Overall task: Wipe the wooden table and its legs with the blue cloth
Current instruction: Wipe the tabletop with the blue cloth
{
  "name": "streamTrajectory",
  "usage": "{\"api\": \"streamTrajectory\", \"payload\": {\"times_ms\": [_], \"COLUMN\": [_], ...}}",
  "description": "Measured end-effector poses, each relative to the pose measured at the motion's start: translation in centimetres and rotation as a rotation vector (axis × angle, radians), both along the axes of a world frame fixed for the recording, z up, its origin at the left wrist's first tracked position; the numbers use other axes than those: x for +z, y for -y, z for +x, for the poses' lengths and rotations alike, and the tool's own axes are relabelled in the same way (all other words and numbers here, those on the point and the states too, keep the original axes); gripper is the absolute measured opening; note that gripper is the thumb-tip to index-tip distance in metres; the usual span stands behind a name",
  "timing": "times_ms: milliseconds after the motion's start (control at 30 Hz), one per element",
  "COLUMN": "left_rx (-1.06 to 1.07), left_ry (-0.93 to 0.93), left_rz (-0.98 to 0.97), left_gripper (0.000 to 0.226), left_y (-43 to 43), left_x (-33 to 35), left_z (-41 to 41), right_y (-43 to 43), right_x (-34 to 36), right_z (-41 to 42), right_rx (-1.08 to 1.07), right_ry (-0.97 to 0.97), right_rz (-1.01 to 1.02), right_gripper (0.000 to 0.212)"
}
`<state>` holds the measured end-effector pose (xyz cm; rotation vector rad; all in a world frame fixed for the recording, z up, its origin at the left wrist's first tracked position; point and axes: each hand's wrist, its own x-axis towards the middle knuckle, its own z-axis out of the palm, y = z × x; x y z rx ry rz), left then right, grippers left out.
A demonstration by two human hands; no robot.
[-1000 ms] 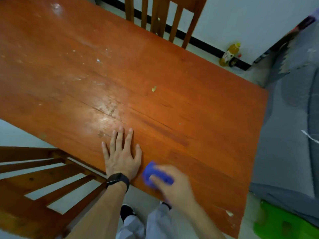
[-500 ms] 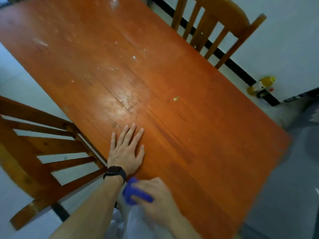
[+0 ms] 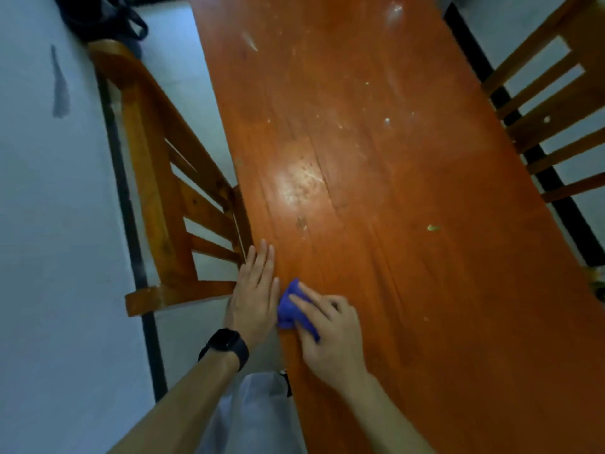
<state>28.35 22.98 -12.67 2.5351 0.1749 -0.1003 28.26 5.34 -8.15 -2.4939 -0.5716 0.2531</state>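
The blue cloth (image 3: pixel 289 306) is bunched under the right grip (image 3: pixel 330 339), whose fingers are curled over it and press it onto the wooden counter (image 3: pixel 393 191). The left grip (image 3: pixel 253 296) is laid flat just to the left of the cloth, at the counter's edge, with fingers straight and nothing held. A black watch (image 3: pixel 229 344) is worn at its wrist.

The work is judged to be at an early stage. Beyond the right grip a dull scuffed patch (image 3: pixel 301 181) is seen, with a yellow-green crumb (image 3: pixel 433 227) off to its right and white smears (image 3: pixel 250 42) much further ahead. Most of the top is therefore taken as not yet wiped. The legs are hidden beneath the top, so their state cannot be told, and they are counted as left to do.

As for containers, only what looks like a dark bag (image 3: pixel 98 18) is noted, far beyond the left grip and past the chair (image 3: pixel 157 178). Its contents cannot be made out. A second chair (image 3: pixel 550 109) is seen far to the right of the right grip.
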Motion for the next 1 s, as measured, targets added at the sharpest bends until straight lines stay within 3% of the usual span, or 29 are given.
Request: {"api": "streamTrajectory", "payload": {"times_ms": [67, 133, 233, 333, 400, 500, 567, 667, 800, 900, 1000], "left_rx": [-0.02, -0.004, -0.005, 0.007, -0.002, -0.022, -0.026, -0.024, -0.015, -0.039, -0.076], "left_ry": [-0.003, -0.045, -0.128, -0.144, -0.165, -0.185, -0.195, -0.227, -0.257, -0.317, -0.411], "left_rz": [0.028, 0.079, 0.135, 0.154, 0.172, 0.216, 0.233, 0.264, 0.312, 0.361, 0.425], "left_gripper": [0.058, 0.06, 0.066, 0.063, 0.06, 0.059, 0.059, 0.058, 0.056, 0.055, 0.058], "left_y": [0.1, 0.5, 1.4, 2.0, 1.9, 0.8, 0.7, 1.1, 2.1, 2.5, 2.5], "left_x": [-0.1, 0.1, 0.5, 0.4, 0.3, 0.6, 0.9, 1.5, 2.4, 3.4, 4.8], "left_z": [-0.1, 0.3, 0.8, 0.8, 0.8, 1.0, 0.8, 0.7, 1.0, 0.9, 1.3], "right_y": [1.2, 2.8, 5.2, 4.5, 3.5, 2.6, 3.0, 4.2, 7.2, 5.4, 2.6], "right_x": [1.7, 2.2, 1.3, -0.7, -0.8, 0.1, 1.1, 1.9, 1.2, 0.4, 0.7], "right_z": [1.3, 5.9, 13.6, 11.5, 5.1, -4.6, -7.3, -3.3, 3.2, -1.5, -8.8], "right_rx": [0.127, 0.119, -0.206, -0.459, -0.289, 0.151, 0.295, 0.024, -0.465, -0.48, -0.311], "right_ry": [-0.172, -0.154, 0.007, 0.102, 0.144, -0.009, -0.106, -0.043, 0.037, 0.046, -0.046], "right_rz": [0.17, 0.235, 0.104, -0.076, -0.075, 0.029, 0.075, 0.175, -0.031, -0.178, -0.075], "right_gripper": [0.044, 0.04, 0.04, 0.041, 0.046, 0.05, 0.048, 0.044, 0.043, 0.06, 0.061]}}
